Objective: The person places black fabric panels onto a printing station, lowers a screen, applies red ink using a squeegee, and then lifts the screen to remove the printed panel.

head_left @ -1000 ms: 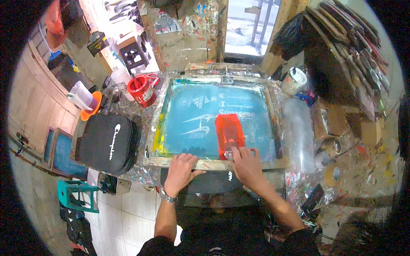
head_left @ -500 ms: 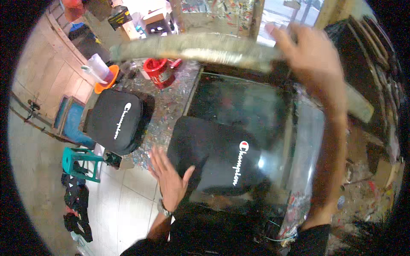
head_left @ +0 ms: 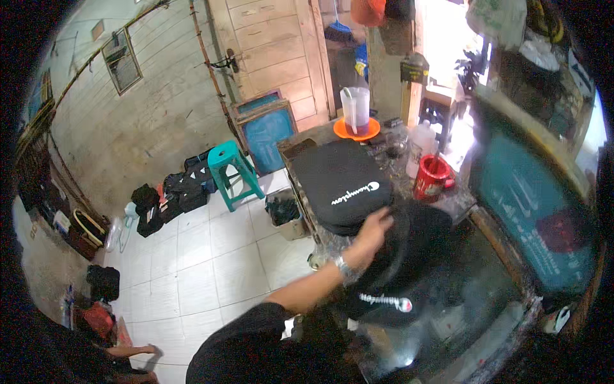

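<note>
My left hand [head_left: 369, 242], with a watch on its wrist, is closed at the edge of a black fabric piece [head_left: 419, 240]; motion blur softens the fingers. That piece is partly raised and bent over the glass-topped table [head_left: 448, 326], its white script print with a red mark showing near the front. Just left of the hand lies a stack of similar black pieces [head_left: 329, 169], the top one with white script. A screen-printing frame [head_left: 511, 169] with teal mesh stands tilted up at the right. My right hand is out of the picture.
Behind the stack stand a clear jug [head_left: 355, 105] on an orange dish [head_left: 342, 132], a white bottle [head_left: 420, 144] and a red tub [head_left: 430, 182]. A teal stool [head_left: 231, 169] and a bin [head_left: 284, 211] are on the floor. Another person's hand [head_left: 144, 350] shows at lower left.
My view has swung left. The frame, earlier held by my right hand above the table, now stands tilted at the right. My left hand has lifted the fabric piece partly off the glass.
</note>
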